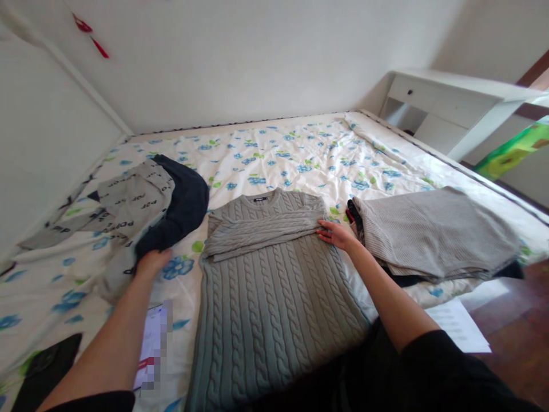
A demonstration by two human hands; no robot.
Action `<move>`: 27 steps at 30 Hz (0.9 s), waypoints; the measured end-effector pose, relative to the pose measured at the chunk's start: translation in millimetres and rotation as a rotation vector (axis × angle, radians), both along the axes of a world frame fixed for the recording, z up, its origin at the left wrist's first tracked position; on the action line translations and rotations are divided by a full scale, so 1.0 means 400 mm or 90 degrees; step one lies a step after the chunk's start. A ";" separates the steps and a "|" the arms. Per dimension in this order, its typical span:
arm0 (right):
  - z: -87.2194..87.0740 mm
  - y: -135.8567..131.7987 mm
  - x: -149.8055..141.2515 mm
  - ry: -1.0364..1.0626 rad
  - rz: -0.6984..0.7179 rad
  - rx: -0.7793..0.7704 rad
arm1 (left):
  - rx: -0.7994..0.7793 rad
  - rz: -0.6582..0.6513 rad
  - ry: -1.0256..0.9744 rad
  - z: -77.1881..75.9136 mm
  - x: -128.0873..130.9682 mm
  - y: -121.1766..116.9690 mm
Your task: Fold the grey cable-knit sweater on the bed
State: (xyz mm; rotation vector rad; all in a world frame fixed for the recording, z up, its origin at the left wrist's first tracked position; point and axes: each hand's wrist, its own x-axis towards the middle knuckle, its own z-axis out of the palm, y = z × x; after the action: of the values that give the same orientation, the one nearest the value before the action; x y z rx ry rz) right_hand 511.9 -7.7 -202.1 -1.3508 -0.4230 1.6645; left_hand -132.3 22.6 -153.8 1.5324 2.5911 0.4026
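A grey cable-knit sweater (270, 292) lies flat in front of me, its sleeves folded across the chest below the neckline. At the right end of the folded sleeves, my right hand (337, 234) rests its spread fingers on the knit. To the left is a dark navy garment (184, 194), bunched against a grey garment with black lettering (128, 200). My left hand (154, 262) reaches in at the near edge of the navy garment, whose cloth hides the fingers, so their grip does not show.
Folded clothes topped by a light grey ribbed garment (437, 229) lie at the right. A lit phone (148, 349) and a black phone-like object (49, 366) are at the near left. White paper (458, 326) sits at the right edge of the flowered bedsheet (274, 154). Beyond stands a white desk (446, 97).
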 end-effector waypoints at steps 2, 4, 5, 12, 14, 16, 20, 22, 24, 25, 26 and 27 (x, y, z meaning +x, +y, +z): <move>0.001 0.002 -0.003 -0.008 -0.004 -0.001 | -0.103 -0.013 0.015 0.013 0.027 -0.019; 0.002 0.002 -0.005 -0.013 -0.007 -0.004 | -0.174 -0.063 0.051 0.023 0.092 -0.030; 0.003 0.002 -0.005 -0.014 -0.008 -0.005 | -0.178 -0.096 0.070 0.027 0.133 -0.030; 0.003 -0.003 -0.004 -0.008 -0.010 0.001 | -0.066 -0.286 0.054 0.026 0.328 0.092; 0.006 -0.003 -0.002 -0.005 -0.008 0.006 | -0.097 -0.268 0.071 0.014 0.323 0.133; 0.011 -0.004 -0.001 0.000 -0.007 0.012 | -0.158 -0.246 0.079 0.004 0.298 0.160; 0.026 -0.004 0.000 0.030 -0.007 0.059 | -0.203 -0.218 0.089 -0.002 0.219 0.171; 0.031 -0.004 0.000 0.048 -0.003 0.081 | -0.180 -0.214 0.085 -0.003 0.189 0.162; 0.031 -0.005 -0.001 0.051 0.007 0.086 | -0.167 -0.249 0.065 -0.007 0.182 0.155; 0.030 -0.005 -0.001 0.047 0.012 0.083 | -0.166 -0.278 0.053 -0.010 0.187 0.154; 0.028 -0.006 -0.001 0.041 0.016 0.077 | -0.169 -0.305 0.043 -0.012 0.198 0.156; 0.027 -0.006 0.000 0.033 0.018 0.070 | -0.175 -0.324 0.039 -0.015 0.211 0.160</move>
State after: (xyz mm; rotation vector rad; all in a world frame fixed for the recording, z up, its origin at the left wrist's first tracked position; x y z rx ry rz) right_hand 511.8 -10.1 -191.4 -1.2241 -0.4975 1.6713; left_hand -47.9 86.4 -159.6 2.0190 2.0662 -0.0481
